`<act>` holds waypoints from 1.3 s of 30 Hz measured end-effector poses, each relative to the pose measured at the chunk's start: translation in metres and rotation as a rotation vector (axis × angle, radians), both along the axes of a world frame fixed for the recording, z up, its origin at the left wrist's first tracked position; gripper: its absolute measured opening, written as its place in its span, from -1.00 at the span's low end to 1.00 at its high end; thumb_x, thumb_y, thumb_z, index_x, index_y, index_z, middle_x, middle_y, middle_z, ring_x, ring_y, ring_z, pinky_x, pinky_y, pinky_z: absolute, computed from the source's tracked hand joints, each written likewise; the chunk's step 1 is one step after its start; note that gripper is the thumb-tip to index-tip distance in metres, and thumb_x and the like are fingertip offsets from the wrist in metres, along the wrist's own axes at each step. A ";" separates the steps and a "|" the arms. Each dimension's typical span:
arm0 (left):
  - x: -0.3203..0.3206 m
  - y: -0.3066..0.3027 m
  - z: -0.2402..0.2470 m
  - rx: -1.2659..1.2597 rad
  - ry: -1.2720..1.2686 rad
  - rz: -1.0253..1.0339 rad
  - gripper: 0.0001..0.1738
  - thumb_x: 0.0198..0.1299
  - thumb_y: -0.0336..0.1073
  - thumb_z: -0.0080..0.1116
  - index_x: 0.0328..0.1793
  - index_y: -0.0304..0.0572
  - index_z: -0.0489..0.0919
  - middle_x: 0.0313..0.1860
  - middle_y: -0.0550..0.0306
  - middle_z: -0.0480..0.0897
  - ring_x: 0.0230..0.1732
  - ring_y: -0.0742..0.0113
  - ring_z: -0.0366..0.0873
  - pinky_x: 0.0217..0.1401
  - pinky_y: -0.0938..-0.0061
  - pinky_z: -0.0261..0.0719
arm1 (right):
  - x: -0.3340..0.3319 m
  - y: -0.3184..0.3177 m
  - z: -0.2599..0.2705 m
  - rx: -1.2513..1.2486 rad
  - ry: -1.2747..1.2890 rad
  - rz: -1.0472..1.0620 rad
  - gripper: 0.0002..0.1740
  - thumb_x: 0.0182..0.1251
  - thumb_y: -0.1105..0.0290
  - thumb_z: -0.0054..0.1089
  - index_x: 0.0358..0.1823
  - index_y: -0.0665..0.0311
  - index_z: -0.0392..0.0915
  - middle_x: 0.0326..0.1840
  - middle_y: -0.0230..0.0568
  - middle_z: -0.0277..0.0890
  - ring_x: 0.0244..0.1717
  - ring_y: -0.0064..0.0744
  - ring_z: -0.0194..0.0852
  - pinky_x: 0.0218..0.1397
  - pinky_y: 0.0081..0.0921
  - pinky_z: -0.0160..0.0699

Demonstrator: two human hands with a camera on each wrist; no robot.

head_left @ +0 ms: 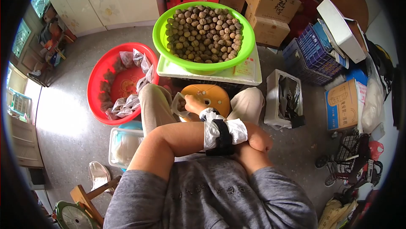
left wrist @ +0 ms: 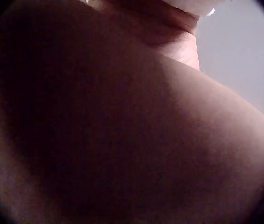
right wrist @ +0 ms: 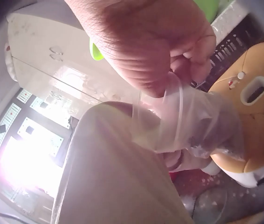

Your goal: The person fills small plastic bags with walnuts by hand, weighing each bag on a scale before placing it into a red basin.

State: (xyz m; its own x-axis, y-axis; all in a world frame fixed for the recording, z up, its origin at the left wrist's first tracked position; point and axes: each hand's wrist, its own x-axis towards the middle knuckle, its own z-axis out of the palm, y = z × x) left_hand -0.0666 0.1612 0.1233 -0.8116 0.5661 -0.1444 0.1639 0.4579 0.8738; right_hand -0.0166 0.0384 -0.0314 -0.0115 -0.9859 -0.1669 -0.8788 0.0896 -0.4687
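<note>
The right hand (head_left: 194,104) is between the knees, beside a round orange stool (head_left: 220,95). In the right wrist view, the curled fingers of the right hand (right wrist: 169,46) pinch the rim of a clear plastic bag (right wrist: 192,119) with dark contents at its bottom. The same bag (head_left: 178,104) shows just left of the hand in the head view. The left forearm (head_left: 186,137) lies across the right arm, its wrist wrapped in white with a black band; past the wrap the left hand is hidden by the right arm. Dark, close skin (left wrist: 122,121) fills most of the left wrist view.
A green basin (head_left: 249,49) of walnuts stands on a white foam box (head_left: 169,69). Left of it, a red basin (head_left: 94,68) holds filled clear bags around its inside. A white bin (head_left: 270,98) stands at right, near cartons (head_left: 272,3) and blue crates (head_left: 319,53). A white basket (head_left: 113,146) sits lower left.
</note>
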 end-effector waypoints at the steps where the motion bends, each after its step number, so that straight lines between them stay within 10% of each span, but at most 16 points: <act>1: 0.000 0.001 0.000 -0.001 0.006 -0.002 -0.69 -0.08 -0.17 0.02 -0.30 -0.27 0.50 -0.34 -0.05 0.52 -0.30 0.14 0.47 -0.27 0.35 0.39 | 0.000 0.001 0.000 0.013 -0.015 -0.018 -0.80 -0.13 0.48 -0.11 -0.45 0.37 0.45 -0.43 0.14 0.45 -0.32 0.08 0.43 -0.27 -0.18 0.38; 15: 0.018 -0.025 0.011 0.109 0.122 0.208 -0.73 -0.07 -0.21 0.01 -0.33 -0.26 0.50 -0.39 -0.01 0.52 -0.35 0.20 0.47 -0.29 0.37 0.39 | -0.010 -0.010 0.012 0.025 -0.080 -0.011 -0.77 -0.15 0.46 -0.09 -0.41 0.39 0.43 -0.46 0.11 0.44 -0.36 0.00 0.44 -0.27 -0.26 0.39; 20: 0.094 -0.107 0.017 -0.014 0.157 0.894 -0.75 -0.06 -0.22 0.01 -0.34 -0.26 0.49 -0.41 0.00 0.52 -0.37 0.21 0.47 -0.30 0.38 0.39 | -0.028 0.000 -0.009 -0.122 -0.300 -0.108 -0.78 -0.14 0.45 -0.07 -0.40 0.38 0.42 -0.41 0.10 0.44 -0.34 -0.06 0.44 -0.27 -0.33 0.39; 26: 0.194 -0.168 -0.135 -0.078 0.205 1.765 -0.77 -0.19 -0.33 0.11 -0.43 -0.34 0.41 -0.59 0.09 0.40 -0.56 0.35 0.33 -0.50 0.48 0.31 | -0.038 0.005 0.006 0.097 -0.732 -0.385 -0.75 -0.14 0.41 -0.06 -0.38 0.39 0.40 -0.35 0.04 0.45 -0.30 -0.12 0.42 -0.26 -0.39 0.36; 39: 0.181 -0.154 -0.199 -0.016 -0.061 1.755 -0.72 -0.09 -0.26 0.07 -0.25 -0.27 0.43 -0.58 0.14 0.46 -0.56 0.42 0.41 -0.49 0.52 0.39 | -0.044 0.010 -0.019 -0.148 -0.550 -0.359 -0.79 -0.12 0.38 -0.05 -0.42 0.33 0.37 -0.48 0.04 0.43 -0.37 -0.03 0.40 -0.36 -0.29 0.33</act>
